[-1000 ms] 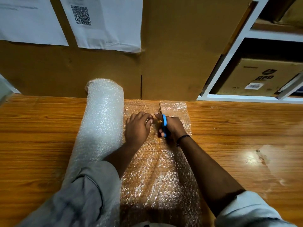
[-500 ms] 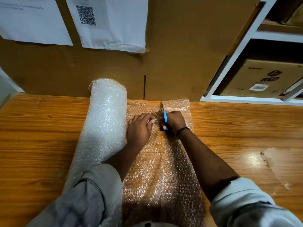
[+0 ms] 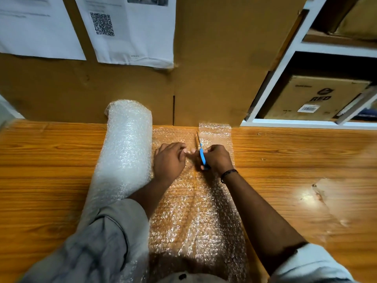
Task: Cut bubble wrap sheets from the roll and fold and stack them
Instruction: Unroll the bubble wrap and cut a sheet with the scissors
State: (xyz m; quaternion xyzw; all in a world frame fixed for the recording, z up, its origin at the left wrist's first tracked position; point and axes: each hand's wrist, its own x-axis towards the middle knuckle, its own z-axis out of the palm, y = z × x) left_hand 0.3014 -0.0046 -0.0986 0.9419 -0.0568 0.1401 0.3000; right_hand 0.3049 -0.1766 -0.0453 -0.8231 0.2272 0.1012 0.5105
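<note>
A thick roll of bubble wrap [image 3: 124, 152] lies lengthwise on the wooden table [image 3: 47, 160], left of centre. Its unrolled sheet [image 3: 195, 211] spreads to the right, from the near edge to the back wall. My right hand [image 3: 217, 158] grips blue-handled scissors [image 3: 202, 154], whose blades point away from me along a cut line in the sheet. The strip [image 3: 216, 133] right of the blades is parted from the rest at the far end. My left hand [image 3: 169, 160] presses on the sheet just left of the cut, fingers curled, fingertips near the scissors.
A brown cardboard panel [image 3: 214, 58] with pinned paper sheets [image 3: 130, 31] stands right behind the table. A white shelf [image 3: 285, 121] at the back right holds a cardboard box [image 3: 312, 99]. A worn patch [image 3: 318, 193] marks the table at the right.
The scissors and my right hand have advanced away from me along the cut towards the wall. My left hand followed a little, staying on the sheet beside the cut.
</note>
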